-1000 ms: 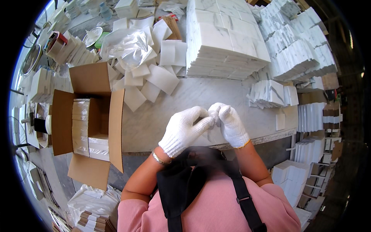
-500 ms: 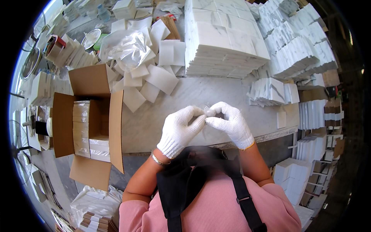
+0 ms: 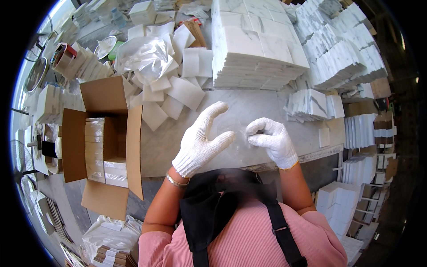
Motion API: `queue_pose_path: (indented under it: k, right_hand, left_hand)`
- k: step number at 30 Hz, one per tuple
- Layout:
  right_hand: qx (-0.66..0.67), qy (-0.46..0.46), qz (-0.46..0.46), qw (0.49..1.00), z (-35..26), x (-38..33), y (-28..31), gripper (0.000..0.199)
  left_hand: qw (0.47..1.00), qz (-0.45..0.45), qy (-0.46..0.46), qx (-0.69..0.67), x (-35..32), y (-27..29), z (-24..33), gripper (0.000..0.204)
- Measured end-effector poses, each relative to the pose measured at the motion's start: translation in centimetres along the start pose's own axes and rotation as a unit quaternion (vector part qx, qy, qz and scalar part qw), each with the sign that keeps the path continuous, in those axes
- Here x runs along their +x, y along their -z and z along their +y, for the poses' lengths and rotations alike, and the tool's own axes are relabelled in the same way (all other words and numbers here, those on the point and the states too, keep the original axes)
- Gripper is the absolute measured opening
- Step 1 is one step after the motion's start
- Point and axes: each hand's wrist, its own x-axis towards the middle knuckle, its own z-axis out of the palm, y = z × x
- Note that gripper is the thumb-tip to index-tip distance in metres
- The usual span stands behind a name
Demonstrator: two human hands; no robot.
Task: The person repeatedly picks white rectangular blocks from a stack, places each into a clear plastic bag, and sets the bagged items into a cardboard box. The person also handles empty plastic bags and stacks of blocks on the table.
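Both my hands wear white knit gloves above the marble worktop (image 3: 164, 155). My left hand (image 3: 200, 142) is open, thumb and fingers spread apart with nothing between them. My right hand (image 3: 272, 141) is closed, thumb and fingertips pinching the edge of a thin clear plastic film (image 3: 237, 135). The film hangs between the two hands and is so see-through that its outline and shape are hard to make out.
To the left stands an open cardboard box (image 3: 94, 147) with wrapped packs inside. White foam sheets (image 3: 184, 91) lie loose beyond it under crumpled plastic (image 3: 149, 60). A tall stack of marble tiles (image 3: 258, 49) rises ahead; smaller tile stacks (image 3: 311, 104) stand right.
My hands were together, fingertips pinching a small clear plastic bunch. My left hand has let go, opened and moved left; my right has shifted slightly right, and the film is spread out.
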Motion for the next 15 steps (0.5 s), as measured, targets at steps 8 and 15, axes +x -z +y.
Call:
queue_pose_path:
  k: [8,15]
  right_hand:
    - [-0.023,0.002,-0.023,0.999,-0.6,-1.2,0.9,0.033]
    - [-0.058,0.006,0.029,0.998,-2.1,-3.6,2.8,0.041]
  left_hand:
    - [0.909,-0.291,0.064,-0.292,3.9,-1.0,-2.7,0.048]
    - [0.892,-0.147,0.06,-0.423,3.6,-1.8,-1.1,0.023]
